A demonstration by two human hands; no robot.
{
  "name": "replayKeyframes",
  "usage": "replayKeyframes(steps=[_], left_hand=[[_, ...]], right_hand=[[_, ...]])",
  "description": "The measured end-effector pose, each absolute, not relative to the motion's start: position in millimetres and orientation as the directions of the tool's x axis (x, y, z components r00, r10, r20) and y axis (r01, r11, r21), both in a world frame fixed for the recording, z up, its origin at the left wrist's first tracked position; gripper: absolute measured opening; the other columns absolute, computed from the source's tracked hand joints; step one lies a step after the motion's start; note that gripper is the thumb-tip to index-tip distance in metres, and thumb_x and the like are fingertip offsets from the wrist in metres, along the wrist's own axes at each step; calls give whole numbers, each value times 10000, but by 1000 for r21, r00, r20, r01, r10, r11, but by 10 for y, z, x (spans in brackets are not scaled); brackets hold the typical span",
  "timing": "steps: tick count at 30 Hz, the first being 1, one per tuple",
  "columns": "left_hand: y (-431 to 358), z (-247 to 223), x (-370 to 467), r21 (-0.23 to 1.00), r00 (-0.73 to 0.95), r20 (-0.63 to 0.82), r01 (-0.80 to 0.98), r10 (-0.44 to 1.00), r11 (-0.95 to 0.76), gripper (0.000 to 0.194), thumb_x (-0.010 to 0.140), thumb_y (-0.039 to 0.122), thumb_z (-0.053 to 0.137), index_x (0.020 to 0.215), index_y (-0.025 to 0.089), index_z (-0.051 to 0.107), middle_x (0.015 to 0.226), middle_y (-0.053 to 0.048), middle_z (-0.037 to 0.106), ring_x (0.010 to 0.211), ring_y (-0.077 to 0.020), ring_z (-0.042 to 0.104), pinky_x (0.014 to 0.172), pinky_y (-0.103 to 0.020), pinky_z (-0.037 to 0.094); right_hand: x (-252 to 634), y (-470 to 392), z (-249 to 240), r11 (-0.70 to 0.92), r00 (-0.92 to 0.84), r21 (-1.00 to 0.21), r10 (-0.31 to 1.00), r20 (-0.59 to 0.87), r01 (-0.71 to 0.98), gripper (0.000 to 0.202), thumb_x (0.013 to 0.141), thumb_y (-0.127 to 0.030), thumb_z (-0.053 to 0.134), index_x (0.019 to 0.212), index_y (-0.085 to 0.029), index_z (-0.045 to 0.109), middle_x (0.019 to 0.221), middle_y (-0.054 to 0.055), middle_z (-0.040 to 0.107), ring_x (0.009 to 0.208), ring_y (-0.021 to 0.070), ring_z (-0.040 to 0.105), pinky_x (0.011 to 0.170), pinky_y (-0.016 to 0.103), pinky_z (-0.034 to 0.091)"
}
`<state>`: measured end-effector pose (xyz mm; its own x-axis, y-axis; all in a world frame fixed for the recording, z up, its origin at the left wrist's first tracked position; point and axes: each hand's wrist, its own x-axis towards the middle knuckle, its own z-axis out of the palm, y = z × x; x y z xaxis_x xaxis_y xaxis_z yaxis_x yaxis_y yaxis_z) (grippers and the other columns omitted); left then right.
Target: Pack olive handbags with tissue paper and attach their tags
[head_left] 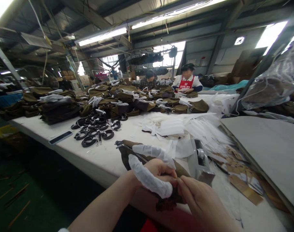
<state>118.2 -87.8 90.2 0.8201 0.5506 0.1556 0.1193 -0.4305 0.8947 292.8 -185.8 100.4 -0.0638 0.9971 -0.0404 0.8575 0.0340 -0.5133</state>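
An olive and dark handbag lies before me at the table's near edge. Its two handles are wrapped in white; the near wrapped handle arches over my left wrist, the far wrapped handle lies behind the hand. My left hand reaches between them with its fingers closed. My right hand is closed in a pinch, its fingertips meeting the left ones at the bag's right end. What they pinch is small and mostly hidden. Below the near handle hangs a blurred dark reddish piece.
Coiled black straps and a phone lie left on the white table. Stacked bags line its back. White wrapping sheets, a tape dispenser and brown card tags lie right. A co-worker in a red apron sits opposite.
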Motion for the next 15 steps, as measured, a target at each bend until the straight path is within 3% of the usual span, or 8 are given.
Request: replayKeyframes(steps=[2, 9, 12, 15], left_hand=[[-839, 818, 1204, 907, 838, 174, 67, 517, -415, 453, 926, 530, 531, 832, 128, 717, 800, -73, 711, 779, -203, 655, 727, -287, 548], [-769, 718, 1241, 910, 804, 293, -68, 518, -408, 239, 911, 333, 558, 806, 160, 686, 789, -43, 688, 721, -157, 621, 674, -244, 492], [-784, 785, 1258, 921, 765, 273, -33, 583, -387, 210, 908, 271, 539, 815, 150, 683, 796, -38, 697, 730, -154, 628, 680, -245, 496], [-873, 829, 1214, 886, 616, 312, 87, 723, -456, 174, 907, 230, 547, 840, 155, 688, 834, -42, 712, 776, -166, 648, 752, -269, 517]], right_hand=[[2929, -1824, 998, 32, -44, -524, 999, -10, 851, 503, 936, -591, 194, 659, -264, 457, 668, 39, 612, 653, 228, 565, 648, 367, 360], [2981, -1690, 953, 59, -65, -555, 998, 9, 830, 520, 982, -607, 229, 657, -256, 432, 639, 2, 571, 630, 198, 517, 617, 330, 342], [2982, -1684, 927, 63, -39, -559, 998, 54, 827, 521, 976, -606, 245, 649, -258, 454, 625, 3, 577, 627, 202, 534, 609, 333, 362], [3029, -1781, 883, 69, 45, -605, 984, 171, 793, 497, 967, -611, 290, 776, -266, 595, 677, 9, 642, 655, 205, 602, 623, 333, 440]])
